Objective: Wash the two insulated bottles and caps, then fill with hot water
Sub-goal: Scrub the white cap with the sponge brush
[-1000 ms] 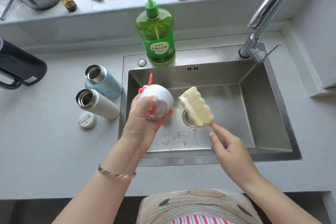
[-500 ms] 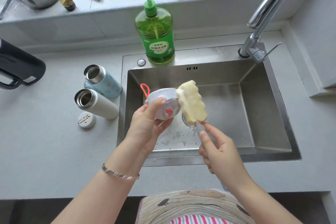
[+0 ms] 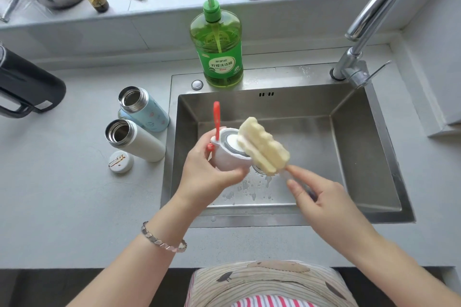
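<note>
- The left hand point(image 3: 207, 178) holds a white cap point(image 3: 230, 161) above the sink point(image 3: 354, 157). Its fingers are curled under and round the cap, and the thumb lies on the upper side.
- A red strap point(image 3: 216, 119) rises from the cap, just above the thumb.
- The open inner side of the cap, with a grey ring, faces away from the left fingers, toward the right hand point(image 3: 324, 204).
- The right hand pinches the pale handle of a sponge brush point(image 3: 264, 148) between thumb and index finger. The other fingers are loosely bent beside the handle.
- The yellow sponge head stands out beyond the right fingertips and touches the inner side of the cap.
- Water drops lie on the sink floor, below both sets of fingers.
- To the left of the left fingers, on the counter, stand a white bottle point(image 3: 139, 141) and a blue bottle point(image 3: 146, 109), both open and touching each other.
- A second cap point(image 3: 121, 161) lies just beside the white bottle, on the side nearer to the person.
- Beyond the fingers, a green soap bottle point(image 3: 219, 55) stands on the far rim of the sink.
</note>
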`<state>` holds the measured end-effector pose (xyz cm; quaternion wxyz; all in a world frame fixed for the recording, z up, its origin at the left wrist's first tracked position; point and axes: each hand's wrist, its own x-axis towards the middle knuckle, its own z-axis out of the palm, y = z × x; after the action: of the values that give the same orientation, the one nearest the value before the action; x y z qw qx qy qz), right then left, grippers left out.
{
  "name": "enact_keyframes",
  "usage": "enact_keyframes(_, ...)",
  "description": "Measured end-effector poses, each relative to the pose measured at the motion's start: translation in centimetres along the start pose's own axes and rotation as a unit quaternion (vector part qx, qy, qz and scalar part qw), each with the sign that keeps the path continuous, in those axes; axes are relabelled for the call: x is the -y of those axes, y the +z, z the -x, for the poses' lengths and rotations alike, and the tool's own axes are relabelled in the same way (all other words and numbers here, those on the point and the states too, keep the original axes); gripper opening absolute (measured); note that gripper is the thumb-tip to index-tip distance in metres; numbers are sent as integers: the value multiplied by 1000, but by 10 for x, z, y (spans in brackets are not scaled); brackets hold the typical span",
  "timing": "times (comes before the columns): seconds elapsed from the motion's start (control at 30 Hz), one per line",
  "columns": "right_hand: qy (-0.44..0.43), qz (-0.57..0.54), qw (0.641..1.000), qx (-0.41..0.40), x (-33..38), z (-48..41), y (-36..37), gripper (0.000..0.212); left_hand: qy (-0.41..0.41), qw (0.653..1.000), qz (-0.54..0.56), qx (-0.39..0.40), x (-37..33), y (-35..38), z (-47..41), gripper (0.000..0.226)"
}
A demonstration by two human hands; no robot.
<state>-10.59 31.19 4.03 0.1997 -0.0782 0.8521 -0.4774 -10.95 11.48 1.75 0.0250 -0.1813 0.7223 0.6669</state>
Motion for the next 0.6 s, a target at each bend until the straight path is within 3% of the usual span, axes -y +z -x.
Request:
enact_keyframes(0.1,-46,113,992,25,-1,-2,-5,30,26,998,-52,10,-3,1,2,60)
enact_keyframes(0.2,-19,159,987,-7,-9,-14,-14,30,44,995,-83,11,-7,2,4,58)
enact_keyframes(0.4,-67,122,990,29,-5,4,0,36,49,993,-105,4,-10,-7,2,58)
enact_keyframes(0.5,-33,154,988,-5,-17,-12,-9,27,43,991,-123,29,-8,-4,7,62)
enact_keyframes(0.6,-24,177,984,26,-21,-6,-12,31,38,993,-110,-1,-6,-10,1,61)
